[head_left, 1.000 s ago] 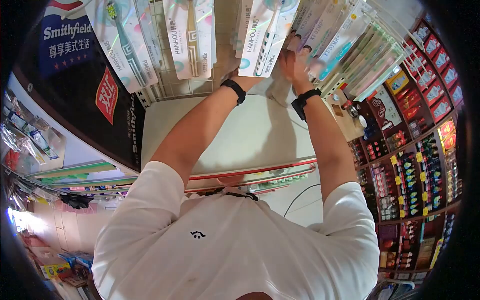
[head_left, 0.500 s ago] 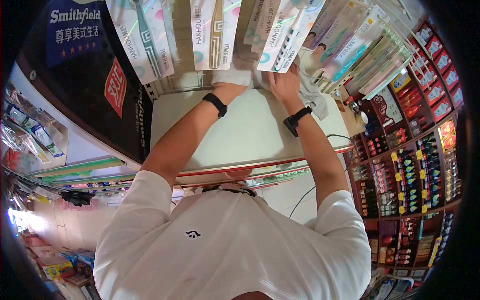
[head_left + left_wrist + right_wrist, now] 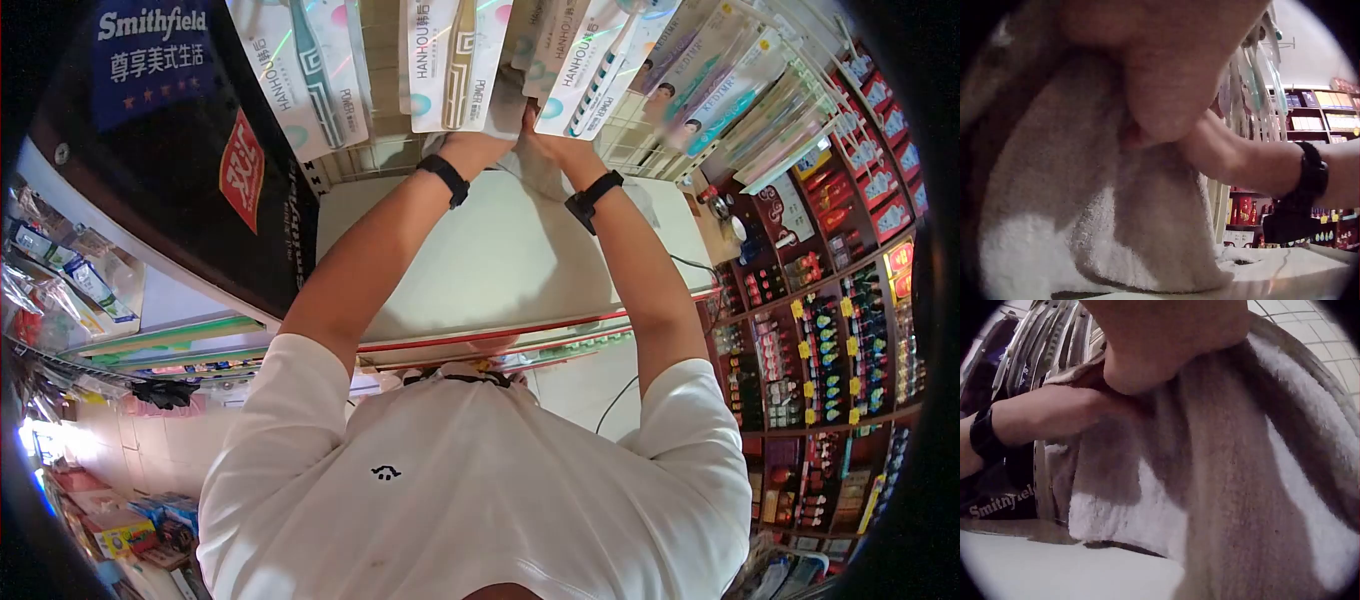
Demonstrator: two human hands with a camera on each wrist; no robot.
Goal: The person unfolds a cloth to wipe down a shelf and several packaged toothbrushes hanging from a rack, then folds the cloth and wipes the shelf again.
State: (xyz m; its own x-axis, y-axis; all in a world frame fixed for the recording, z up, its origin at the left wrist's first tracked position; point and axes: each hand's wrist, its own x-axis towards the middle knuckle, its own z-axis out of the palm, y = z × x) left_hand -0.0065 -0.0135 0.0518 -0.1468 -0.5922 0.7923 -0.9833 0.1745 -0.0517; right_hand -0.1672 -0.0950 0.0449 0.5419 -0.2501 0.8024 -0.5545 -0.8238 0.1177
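Now, left hand (image 3: 476,150): gripping the upper part of the pale cloth (image 3: 1160,231), with most fingertips out of sight.
Right hand (image 3: 560,152): gripping the same cloth near its top, just beside the left, partly covered from above by a toothbrush pack (image 3: 600,70).
Cloth: hanging in folds from both hands, down to the white shelf (image 3: 480,260).
Black wristbands (image 3: 446,181): worn left and right.
Toothbrush packs (image 3: 430,75): hung in a row above the shelf.
Black panel (image 3: 175,165): upright at the shelf's left end, lettered Smithfield.
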